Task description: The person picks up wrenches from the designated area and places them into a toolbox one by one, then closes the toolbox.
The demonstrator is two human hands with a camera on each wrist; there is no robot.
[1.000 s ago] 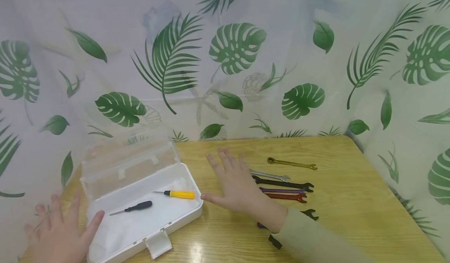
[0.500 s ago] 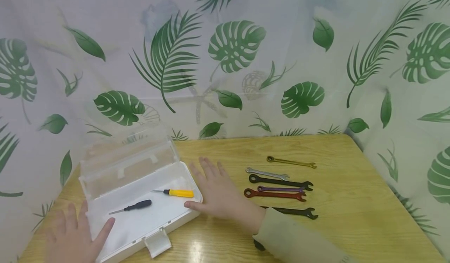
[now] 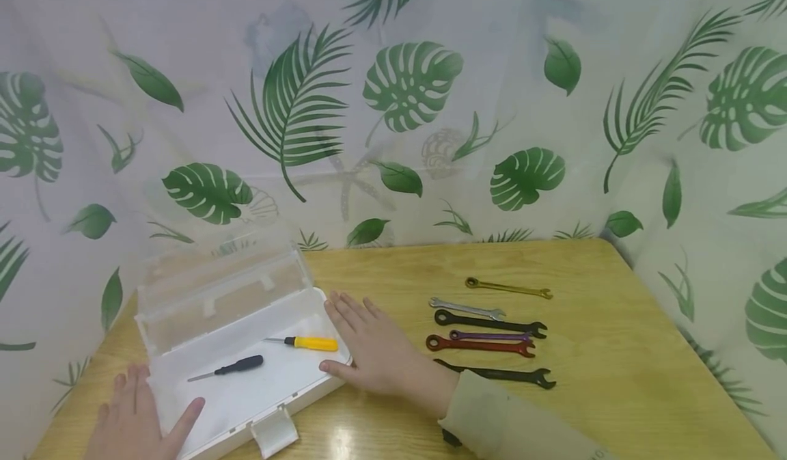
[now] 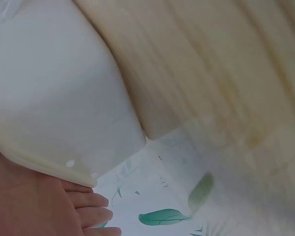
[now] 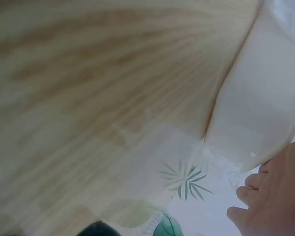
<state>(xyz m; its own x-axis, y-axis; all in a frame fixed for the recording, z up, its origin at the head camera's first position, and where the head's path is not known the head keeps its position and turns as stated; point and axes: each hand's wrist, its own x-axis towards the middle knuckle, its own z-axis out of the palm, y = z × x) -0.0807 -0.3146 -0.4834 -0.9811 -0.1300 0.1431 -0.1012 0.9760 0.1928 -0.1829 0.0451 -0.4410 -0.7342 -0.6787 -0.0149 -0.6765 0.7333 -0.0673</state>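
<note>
A white plastic box (image 3: 270, 381) stands on the table with its clear lid (image 3: 230, 296) raised. Inside lie a yellow-handled screwdriver (image 3: 315, 344) and a black-handled screwdriver (image 3: 244, 363), apart from each other. My left hand (image 3: 138, 412) rests along the box's left end, fingers straight, thumb over the rim. At the opposite end, my right hand (image 3: 375, 347) lies against the wall with straight fingers and its thumb at the front corner. Both wrist views show the left hand (image 4: 44, 201) and right hand (image 5: 273, 194) alongside the box's outer walls.
Right of the box lie a gold wrench (image 3: 510, 288), a silver wrench (image 3: 467, 308), a purple wrench (image 3: 492, 335), a red wrench (image 3: 479, 344) and black wrenches (image 3: 492, 321). A dark item (image 3: 451, 438) shows partly beneath my right sleeve. A leaf-print cloth (image 3: 455, 173) hangs behind the table.
My right hand has come left and down from beside the wrenches to the box's right end. My left hand has moved right against its left end. The box has hardly moved.
</note>
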